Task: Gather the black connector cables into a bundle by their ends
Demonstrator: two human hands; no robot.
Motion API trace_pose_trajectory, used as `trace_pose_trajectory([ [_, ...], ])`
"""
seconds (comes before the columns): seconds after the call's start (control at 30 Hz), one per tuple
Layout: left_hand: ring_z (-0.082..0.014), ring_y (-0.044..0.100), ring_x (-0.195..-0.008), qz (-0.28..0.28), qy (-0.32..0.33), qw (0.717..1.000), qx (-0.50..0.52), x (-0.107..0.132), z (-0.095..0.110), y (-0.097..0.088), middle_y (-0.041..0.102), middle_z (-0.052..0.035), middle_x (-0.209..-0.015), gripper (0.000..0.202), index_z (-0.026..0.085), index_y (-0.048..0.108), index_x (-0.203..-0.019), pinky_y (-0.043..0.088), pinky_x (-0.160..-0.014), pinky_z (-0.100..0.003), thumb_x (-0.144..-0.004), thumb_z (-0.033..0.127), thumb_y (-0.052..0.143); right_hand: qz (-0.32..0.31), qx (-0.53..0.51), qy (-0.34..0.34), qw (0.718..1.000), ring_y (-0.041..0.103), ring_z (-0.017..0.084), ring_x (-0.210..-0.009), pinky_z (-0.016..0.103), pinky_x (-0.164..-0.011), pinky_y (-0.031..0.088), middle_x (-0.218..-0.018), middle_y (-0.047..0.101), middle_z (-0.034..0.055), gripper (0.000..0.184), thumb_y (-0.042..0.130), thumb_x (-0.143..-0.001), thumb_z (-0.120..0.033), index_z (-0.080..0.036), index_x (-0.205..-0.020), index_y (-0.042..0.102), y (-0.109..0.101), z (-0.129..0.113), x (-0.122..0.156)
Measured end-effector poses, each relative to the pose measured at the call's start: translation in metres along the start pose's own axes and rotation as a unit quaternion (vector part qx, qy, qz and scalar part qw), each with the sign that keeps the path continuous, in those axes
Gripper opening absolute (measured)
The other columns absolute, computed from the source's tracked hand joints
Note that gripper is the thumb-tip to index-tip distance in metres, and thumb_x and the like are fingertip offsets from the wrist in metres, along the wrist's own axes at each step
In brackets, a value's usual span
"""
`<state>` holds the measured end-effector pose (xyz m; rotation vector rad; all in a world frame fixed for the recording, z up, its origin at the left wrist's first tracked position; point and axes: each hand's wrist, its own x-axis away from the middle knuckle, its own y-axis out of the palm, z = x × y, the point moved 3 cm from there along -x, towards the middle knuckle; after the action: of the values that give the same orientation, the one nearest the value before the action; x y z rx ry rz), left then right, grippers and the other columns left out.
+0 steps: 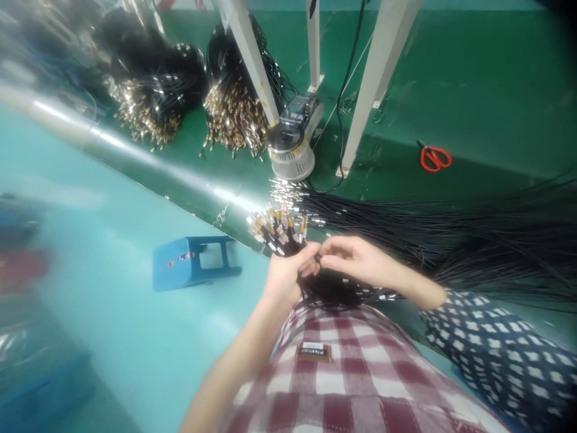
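My left hand [288,270] is wrapped round a bundle of black cables [282,231], whose silvery and yellowish connector ends fan out above the fist. Right beside it, my right hand [345,257] has its thumb and fingers pinched together at the bundle's side, with a small dark piece between the tips that is too small to make out. More black cables [383,219] lie lengthwise on the green bench, their metal ends close to the held bundle. Several cable ends also show below my hands, by the checked apron [342,349].
A round white dispenser-like device [291,150] stands on the green bench [487,78] among white metal legs [374,78]. Red-handled scissors [435,157] lie at right. Cable heaps [237,117] with gold-coloured ends sit at left. A blue stool [196,263] stands on the floor.
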<state>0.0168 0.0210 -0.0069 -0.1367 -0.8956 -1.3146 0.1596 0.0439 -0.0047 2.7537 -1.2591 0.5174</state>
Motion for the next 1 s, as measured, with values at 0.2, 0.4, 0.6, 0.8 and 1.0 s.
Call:
trace_pose_trajectory([
  [0.2,-0.0030,0.028,-0.039,0.016,-0.012,0.999,0.028,-0.005,0.000,-0.007,0.026,0.0110,-0.042,0.027,0.011,0.055,-0.062,0.030,-0.046,-0.022,-0.061,0.021,0.080,0.080,0.241,-0.056,0.965,0.056,0.014,-0.066,0.026,-0.060,0.041,-0.076,0.063,0.0028,0.024,0.053,-0.089,-0.038,-0.021,-0.079,0.067,-0.009,0.022,0.038],
  [0.4,-0.0030,0.027,-0.040,0.010,-0.021,0.999,0.023,-0.007,-0.002,-0.010,0.026,0.0110,-0.043,0.024,0.010,0.057,-0.067,0.030,-0.047,-0.023,-0.064,0.021,0.079,0.088,0.239,-0.034,0.966,0.056,0.014,-0.064,0.027,-0.061,0.043,-0.091,0.066,0.0052,0.025,0.057,-0.086,-0.043,-0.022,-0.093,0.068,-0.014,0.025,0.043],
  [0.6,-0.0037,0.026,-0.040,-0.007,-0.011,0.998,0.055,-0.006,-0.001,-0.009,0.027,0.0113,-0.043,0.035,0.010,0.064,-0.095,0.028,-0.046,-0.021,-0.065,0.024,0.077,0.113,0.031,-0.008,0.993,0.045,0.010,-0.048,0.022,-0.050,0.036,-0.051,0.052,-0.0029,0.034,0.044,-0.092,-0.041,-0.018,-0.074,0.062,0.011,0.013,0.003],
  [0.8,-0.0047,0.034,-0.043,-0.020,-0.031,0.999,0.008,-0.009,0.002,-0.009,0.038,0.0069,-0.045,0.032,0.007,0.068,-0.086,0.029,-0.046,-0.020,-0.062,0.025,0.079,0.126,-0.001,-0.009,0.992,0.047,0.010,-0.049,0.022,-0.053,0.037,-0.053,0.054,-0.0027,0.033,0.045,-0.092,-0.035,-0.017,-0.068,0.060,0.029,0.007,-0.006],
  [1.0,-0.0106,0.053,-0.061,-0.035,-0.039,0.999,-0.005,-0.009,0.003,-0.024,0.058,-0.0032,-0.069,0.027,0.011,0.058,-0.060,0.044,-0.060,-0.024,-0.068,0.029,0.076,0.028,0.086,0.039,0.995,0.054,0.011,-0.053,0.023,-0.055,0.042,-0.071,0.067,0.0026,0.045,0.038,-0.095,-0.045,-0.015,-0.074,0.064,0.001,0.035,-0.024],
])
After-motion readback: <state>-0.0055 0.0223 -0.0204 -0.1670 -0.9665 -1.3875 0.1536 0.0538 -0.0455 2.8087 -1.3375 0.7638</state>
